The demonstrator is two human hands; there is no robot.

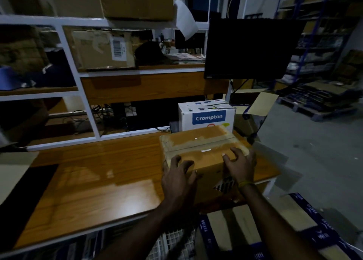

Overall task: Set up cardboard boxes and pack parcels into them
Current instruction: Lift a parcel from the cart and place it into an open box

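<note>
A closed, taped brown cardboard box [198, 143] stands on the right part of the wooden table [94, 187]. My left hand [176, 179] lies over the box's near left top edge with its fingers spread. My right hand [240, 166] rests on the near right top edge, fingers spread and slightly bent over it. Directly behind the brown box stands a white box marked Crompton [208, 115].
A dark monitor [247, 47] hangs above the table's far right. White-framed shelves [82, 79] with a labelled cardboard box [102, 50] rise behind. Flattened blue-printed cartons [275, 230] lie below on the right. An open carton [253, 106] and a pallet [318, 100] stand on the floor.
</note>
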